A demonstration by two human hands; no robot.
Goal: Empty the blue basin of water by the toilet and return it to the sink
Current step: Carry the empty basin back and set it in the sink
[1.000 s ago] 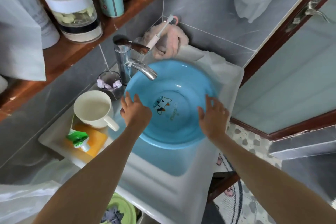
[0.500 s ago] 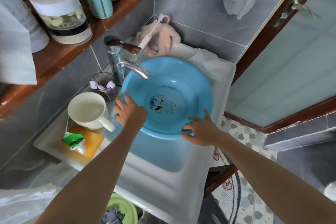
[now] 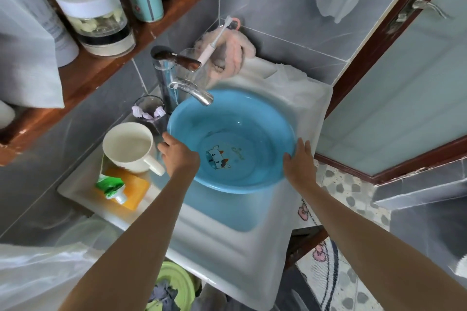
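Note:
The round blue basin [image 3: 252, 121], with a cartoon cow printed on its bottom, sits in the white sink [image 3: 227, 242] under the chrome tap [image 3: 192, 91]. It holds no visible water. My left hand [image 3: 179, 155] grips the basin's left rim with curled fingers. On the right rim my right hand [image 3: 299, 161] lies against the outside edge, fingers closed around it. The toilet is out of view.
Left of the basin stand a cream mug [image 3: 130, 146], a glass cup [image 3: 149, 111], an orange soap bar [image 3: 131, 188] and a green-white tube [image 3: 111, 188]. A wooden shelf [image 3: 101, 65] with jars overhangs. A pink cloth and toothbrush [image 3: 219, 38] sit behind the tap. Door at right.
My right hand slid from the basin's near rim out to its right rim. The basin shifted a little in the sink. My left hand stayed on the left rim.

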